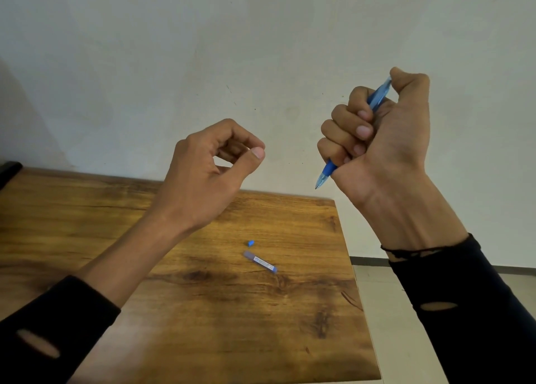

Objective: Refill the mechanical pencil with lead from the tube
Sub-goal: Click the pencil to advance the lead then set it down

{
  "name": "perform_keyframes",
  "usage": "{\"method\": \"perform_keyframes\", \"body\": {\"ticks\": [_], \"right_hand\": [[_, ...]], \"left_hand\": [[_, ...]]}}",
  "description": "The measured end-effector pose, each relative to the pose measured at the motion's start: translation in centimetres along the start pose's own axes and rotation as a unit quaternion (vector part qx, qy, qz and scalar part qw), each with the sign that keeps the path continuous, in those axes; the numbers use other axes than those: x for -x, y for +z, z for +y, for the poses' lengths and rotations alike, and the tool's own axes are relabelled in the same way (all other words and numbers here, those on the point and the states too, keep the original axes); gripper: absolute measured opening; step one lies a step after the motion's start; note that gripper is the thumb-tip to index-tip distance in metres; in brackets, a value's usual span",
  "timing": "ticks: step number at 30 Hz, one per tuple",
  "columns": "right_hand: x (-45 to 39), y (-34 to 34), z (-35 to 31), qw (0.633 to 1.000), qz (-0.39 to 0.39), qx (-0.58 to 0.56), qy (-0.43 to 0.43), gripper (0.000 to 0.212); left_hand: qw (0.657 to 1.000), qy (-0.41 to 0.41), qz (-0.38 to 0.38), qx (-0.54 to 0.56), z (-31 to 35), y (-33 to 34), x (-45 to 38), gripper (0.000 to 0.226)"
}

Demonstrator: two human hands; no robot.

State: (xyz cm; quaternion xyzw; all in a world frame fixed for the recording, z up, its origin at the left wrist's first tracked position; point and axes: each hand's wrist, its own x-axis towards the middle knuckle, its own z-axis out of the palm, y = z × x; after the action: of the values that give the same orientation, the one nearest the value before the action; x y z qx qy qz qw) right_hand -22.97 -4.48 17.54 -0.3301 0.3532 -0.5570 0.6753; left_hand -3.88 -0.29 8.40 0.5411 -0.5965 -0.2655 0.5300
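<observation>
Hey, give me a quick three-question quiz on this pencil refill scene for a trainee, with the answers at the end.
1. True or false: the lead tube lies on the wooden table.
2. Which hand grips the blue mechanical pencil? A) left hand B) right hand C) neither
3. What small blue thing lies just beside the lead tube?

Key:
1. True; it lies flat, with no hand touching it.
2. B; the right hand is fisted round the pencil, tip pointing down, thumb on its top end. The left hand has thumb and fingers pinched; whether it holds a lead is too small to tell.
3. A small blue cap, apart from the tube.
</observation>
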Motion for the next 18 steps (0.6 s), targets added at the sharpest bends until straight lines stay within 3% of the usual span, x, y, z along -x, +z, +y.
{"method": "perform_keyframes", "body": {"ticks": [18], "right_hand": [[-0.01, 0.39, 0.22, 1.0, 0.005, 0.007, 0.006, 0.055]], "left_hand": [[1.0, -0.002, 0.004, -0.004, -0.12, 0.08, 0.02, 0.005]]}}
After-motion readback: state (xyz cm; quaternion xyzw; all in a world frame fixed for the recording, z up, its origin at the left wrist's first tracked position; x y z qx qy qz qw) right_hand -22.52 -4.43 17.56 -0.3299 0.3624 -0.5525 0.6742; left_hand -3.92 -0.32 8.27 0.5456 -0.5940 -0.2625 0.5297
